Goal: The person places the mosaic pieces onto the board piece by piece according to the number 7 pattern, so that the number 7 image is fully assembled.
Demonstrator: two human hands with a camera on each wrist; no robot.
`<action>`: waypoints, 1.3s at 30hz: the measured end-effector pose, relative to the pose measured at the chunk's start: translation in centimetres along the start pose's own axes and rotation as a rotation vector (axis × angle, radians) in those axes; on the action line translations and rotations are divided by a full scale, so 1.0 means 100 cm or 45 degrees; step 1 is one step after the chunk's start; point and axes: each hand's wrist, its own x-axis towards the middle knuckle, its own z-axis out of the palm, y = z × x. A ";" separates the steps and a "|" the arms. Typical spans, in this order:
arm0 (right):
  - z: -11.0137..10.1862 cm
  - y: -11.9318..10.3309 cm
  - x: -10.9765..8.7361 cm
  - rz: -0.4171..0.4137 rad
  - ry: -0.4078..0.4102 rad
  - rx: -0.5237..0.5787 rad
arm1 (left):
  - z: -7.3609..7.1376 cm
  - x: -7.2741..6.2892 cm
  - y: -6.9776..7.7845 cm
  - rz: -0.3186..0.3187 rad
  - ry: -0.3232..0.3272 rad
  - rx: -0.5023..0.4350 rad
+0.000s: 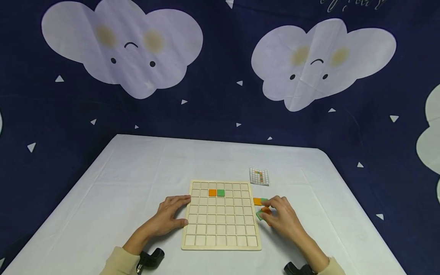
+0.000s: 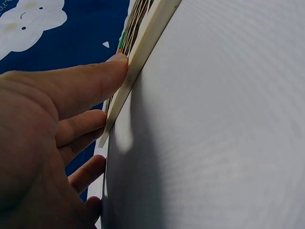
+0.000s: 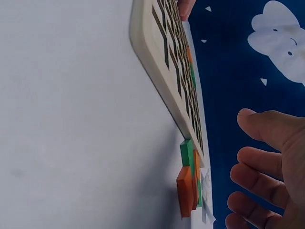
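The white counter (image 1: 148, 164) spreads out on the outer side of both hands, and its far edge runs well beyond them, with a broad stretch of cloth between that edge and the grid board (image 1: 221, 230). The board lies flat between the hands, its side rims running away from the person and its near rim facing them. Its grid looks close to square, so a long axis cannot be told.

On the board, in the row second from the far rim, an orange square (image 1: 212, 193) sits nearer the left hand (image 1: 170, 214) and a green square (image 1: 220, 193) sits just beside it, toward the right hand (image 1: 282, 215); the pair lines up from hand to hand. Beyond the right hand lies a small pattern card (image 1: 259, 177), slightly skewed to the board.

The left hand is loosely spread and grasps nothing, its thumb and extended fingers touching the board's left rim. The right hand is unclenched, thumb and fingers apart, beside a small cluster of loose orange and green tiles (image 3: 185, 191) along the right rim; its wrist view shows it holding none of them.
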 end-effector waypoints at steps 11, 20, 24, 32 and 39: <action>-0.001 0.010 -0.011 0.030 0.034 -0.057 | -0.001 0.001 0.000 0.009 0.004 -0.004; 0.002 0.016 -0.018 0.034 0.073 -0.097 | -0.002 0.002 0.000 0.004 0.011 0.005; 0.002 0.016 -0.020 0.062 0.060 -0.119 | -0.002 0.002 0.000 0.008 0.010 0.007; 0.003 0.018 -0.022 0.147 -0.013 -0.145 | -0.002 0.002 0.001 0.006 0.002 -0.001; 0.005 0.020 -0.023 0.139 -0.022 -0.175 | -0.001 0.001 0.001 -0.018 -0.002 -0.004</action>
